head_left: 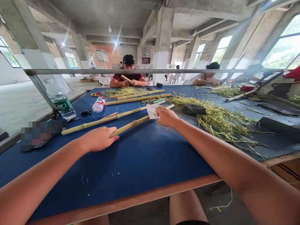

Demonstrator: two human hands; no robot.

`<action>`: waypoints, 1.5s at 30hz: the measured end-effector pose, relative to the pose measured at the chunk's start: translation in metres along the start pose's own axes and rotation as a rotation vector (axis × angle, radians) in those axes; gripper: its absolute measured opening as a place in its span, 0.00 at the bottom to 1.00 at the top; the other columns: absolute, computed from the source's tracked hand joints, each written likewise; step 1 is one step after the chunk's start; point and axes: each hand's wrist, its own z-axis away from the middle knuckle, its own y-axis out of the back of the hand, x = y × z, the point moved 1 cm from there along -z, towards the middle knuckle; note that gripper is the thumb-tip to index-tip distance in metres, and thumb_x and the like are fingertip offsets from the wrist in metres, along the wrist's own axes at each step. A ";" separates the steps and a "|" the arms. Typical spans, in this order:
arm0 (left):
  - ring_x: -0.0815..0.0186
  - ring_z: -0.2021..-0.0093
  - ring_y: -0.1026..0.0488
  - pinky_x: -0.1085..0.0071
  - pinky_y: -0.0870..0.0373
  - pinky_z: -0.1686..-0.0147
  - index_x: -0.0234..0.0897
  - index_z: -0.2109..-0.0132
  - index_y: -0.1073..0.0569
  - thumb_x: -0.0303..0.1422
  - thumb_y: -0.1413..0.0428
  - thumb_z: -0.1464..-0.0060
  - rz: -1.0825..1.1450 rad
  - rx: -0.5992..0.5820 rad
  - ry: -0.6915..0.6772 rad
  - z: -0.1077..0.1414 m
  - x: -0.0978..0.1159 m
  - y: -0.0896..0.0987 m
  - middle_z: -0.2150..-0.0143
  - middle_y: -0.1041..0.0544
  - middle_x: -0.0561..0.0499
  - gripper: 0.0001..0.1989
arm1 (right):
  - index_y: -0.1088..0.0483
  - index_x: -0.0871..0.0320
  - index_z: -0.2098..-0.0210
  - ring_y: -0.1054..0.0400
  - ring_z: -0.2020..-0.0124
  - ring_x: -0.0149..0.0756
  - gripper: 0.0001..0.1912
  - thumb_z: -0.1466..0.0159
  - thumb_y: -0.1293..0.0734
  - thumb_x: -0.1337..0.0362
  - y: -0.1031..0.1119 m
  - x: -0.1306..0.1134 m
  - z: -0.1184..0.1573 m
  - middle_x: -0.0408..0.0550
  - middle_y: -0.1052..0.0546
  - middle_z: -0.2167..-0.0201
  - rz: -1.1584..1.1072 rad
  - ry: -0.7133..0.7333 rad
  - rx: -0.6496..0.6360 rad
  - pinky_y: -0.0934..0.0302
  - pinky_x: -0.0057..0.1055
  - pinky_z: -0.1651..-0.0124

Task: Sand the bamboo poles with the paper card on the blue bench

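The near end of the bamboo stick [131, 126] is hidden inside the left hand [99, 139], by which it is gripped; toward two o'clock from there, the stick is partly covered by printed paper [152, 111], itself overlapped and clutched by the right hand [167, 117].

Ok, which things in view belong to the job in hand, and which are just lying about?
In the job:
bamboo pole, gripped by the left hand
printed sheet, held at the pole by the right hand

Apparently just lying about:
green-labelled bottle
small red-labelled bottle
round black object
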 end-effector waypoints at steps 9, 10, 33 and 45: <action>0.45 0.55 0.14 0.59 0.35 0.62 0.47 0.53 0.26 0.54 0.54 0.22 0.024 0.015 0.002 0.002 0.002 0.002 0.56 0.11 0.43 0.21 | 0.24 0.62 0.30 0.19 0.35 0.60 0.23 0.22 0.30 0.64 -0.005 -0.008 0.000 0.68 0.21 0.30 0.073 -0.005 0.016 0.25 0.46 0.36; 0.46 0.55 0.14 0.59 0.34 0.62 0.47 0.53 0.26 0.54 0.54 0.22 0.023 0.016 0.007 0.001 0.002 0.001 0.57 0.11 0.43 0.20 | 0.25 0.62 0.29 0.20 0.35 0.60 0.24 0.22 0.30 0.64 -0.005 -0.008 0.000 0.68 0.21 0.30 0.063 -0.008 0.022 0.25 0.46 0.36; 0.42 0.52 0.12 0.59 0.31 0.58 0.46 0.47 0.21 0.56 0.55 0.23 0.041 0.013 0.019 0.001 -0.003 -0.002 0.52 0.09 0.40 0.25 | 0.34 0.67 0.12 0.50 0.07 0.53 0.41 0.22 0.41 0.71 -0.046 0.015 -0.021 0.62 0.36 0.10 -0.281 0.159 0.011 0.54 0.54 0.06; 0.39 0.48 0.11 0.58 0.29 0.57 0.45 0.41 0.20 0.56 0.56 0.22 0.024 -0.001 0.021 0.000 -0.003 -0.002 0.47 0.08 0.36 0.28 | 0.29 0.63 0.15 0.44 0.09 0.58 0.36 0.17 0.37 0.59 -0.044 0.009 -0.018 0.65 0.31 0.13 -0.291 0.230 0.056 0.50 0.59 0.07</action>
